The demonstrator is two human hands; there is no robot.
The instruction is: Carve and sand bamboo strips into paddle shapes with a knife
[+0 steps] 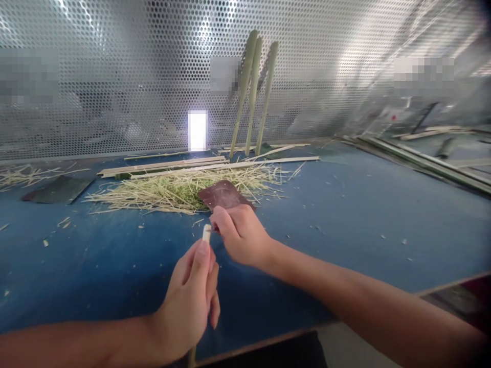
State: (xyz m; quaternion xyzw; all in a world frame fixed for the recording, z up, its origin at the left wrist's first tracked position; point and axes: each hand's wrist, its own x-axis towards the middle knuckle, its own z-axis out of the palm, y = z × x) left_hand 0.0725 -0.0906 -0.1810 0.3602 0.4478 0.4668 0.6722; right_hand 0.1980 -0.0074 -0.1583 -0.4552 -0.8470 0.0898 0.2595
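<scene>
Gripping a pale, slender, wood-like strip (206, 233) near-upright in the bare left hand (192, 291) at lower centre of the frame, and holding the bare right hand (242, 236) curled closed, contents too obscured to tell, just beside the strip's tip, near a flat brown sheet (224, 194) at mid-frame.

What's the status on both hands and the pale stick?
Left hand gripping pale stick, tip up. Right hand closed beside the tip, its hold unclear. Brown sheet and strip pile beyond, not between the hands.
</scene>
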